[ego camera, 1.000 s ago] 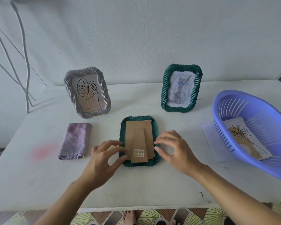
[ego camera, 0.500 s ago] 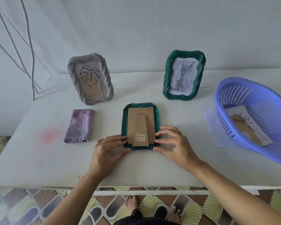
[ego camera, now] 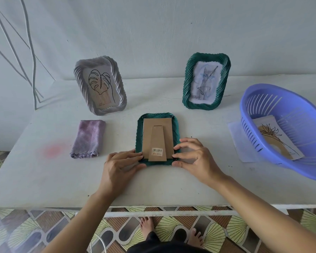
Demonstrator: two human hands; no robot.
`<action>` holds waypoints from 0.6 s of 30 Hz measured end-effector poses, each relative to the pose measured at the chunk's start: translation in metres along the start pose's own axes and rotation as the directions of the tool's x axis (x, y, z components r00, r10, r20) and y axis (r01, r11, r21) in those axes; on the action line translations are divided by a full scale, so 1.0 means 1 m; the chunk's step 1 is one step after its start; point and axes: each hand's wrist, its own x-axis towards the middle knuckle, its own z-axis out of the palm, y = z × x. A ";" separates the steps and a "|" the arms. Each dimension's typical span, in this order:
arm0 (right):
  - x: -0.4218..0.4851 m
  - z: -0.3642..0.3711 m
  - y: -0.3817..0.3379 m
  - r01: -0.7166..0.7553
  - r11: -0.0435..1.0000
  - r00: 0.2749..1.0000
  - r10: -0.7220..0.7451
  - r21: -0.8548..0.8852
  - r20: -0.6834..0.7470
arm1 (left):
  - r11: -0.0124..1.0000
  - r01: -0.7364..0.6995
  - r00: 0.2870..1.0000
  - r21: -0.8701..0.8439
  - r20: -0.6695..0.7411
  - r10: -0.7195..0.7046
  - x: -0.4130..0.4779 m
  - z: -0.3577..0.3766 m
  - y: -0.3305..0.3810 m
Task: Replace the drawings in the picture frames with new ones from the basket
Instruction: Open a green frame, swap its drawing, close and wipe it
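The person is wearing a dark, near-black garment (ego camera: 164,247), which is showing only as a narrow strip at the bottom edge of the head view, between the two arms. Both forearms are showing bare all the way from that edge up to the wrists, and the left hand (ego camera: 119,168) and the right hand (ego camera: 197,159) are uncovered as well. The visible nails are looking short. Two bare feet (ego camera: 146,227) are peeking out beyond the garment's hem, toes showing.
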 end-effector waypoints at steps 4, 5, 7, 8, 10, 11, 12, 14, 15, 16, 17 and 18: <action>0.001 -0.001 -0.001 -0.020 1.000 0.999 0.020 0.001 0.032 | 0.997 -0.068 0.998 0.043 -0.005 0.069 0.002 -0.001 -0.002; 0.001 -0.001 -0.001 -0.021 1.000 0.999 0.021 -0.003 0.043 | 0.993 -0.101 0.995 0.068 -0.005 0.101 0.002 -0.002 -0.002; 0.002 -0.001 -0.001 -0.026 1.000 0.998 0.027 -0.013 0.063 | 0.983 -0.155 0.988 0.094 -0.004 0.156 0.004 -0.003 -0.004; 0.002 -0.002 -0.002 -0.031 0.999 0.997 0.032 -0.014 0.070 | 0.980 -0.174 0.984 0.097 -0.002 0.175 0.005 -0.003 -0.005; 0.002 -0.002 -0.003 -0.036 0.999 0.996 0.037 -0.013 0.076 | 0.971 -0.207 0.978 0.116 0.004 0.208 0.006 -0.003 -0.006; 0.002 -0.003 -0.003 -0.037 0.999 0.996 0.038 -0.011 0.078 | 0.968 -0.217 0.976 0.128 0.009 0.218 0.006 -0.003 -0.007; 0.002 -0.003 -0.003 -0.039 0.999 0.996 0.040 -0.006 0.080 | 0.967 -0.218 0.976 0.133 0.016 0.218 0.007 -0.003 -0.008; 0.002 -0.003 -0.003 -0.046 0.999 0.996 0.046 0.004 0.083 | 0.969 -0.209 0.978 0.130 0.028 0.207 0.007 -0.004 -0.010; 0.002 -0.003 -0.003 -0.049 0.999 0.995 0.048 0.008 0.083 | 0.969 -0.208 0.978 0.132 0.031 0.206 0.007 -0.005 -0.011; 0.002 -0.003 -0.003 -0.048 0.999 0.996 0.047 0.010 0.081 | 0.968 -0.210 0.978 0.135 0.033 0.207 0.007 -0.005 -0.011; 0.002 -0.003 -0.003 -0.044 0.999 0.996 0.043 0.009 0.077 | 0.967 -0.214 0.977 0.136 0.037 0.211 0.007 -0.005 -0.011; 0.002 -0.003 -0.002 -0.040 0.999 0.997 0.039 0.009 0.074 | 0.966 -0.221 0.975 0.133 0.042 0.218 0.007 -0.005 -0.011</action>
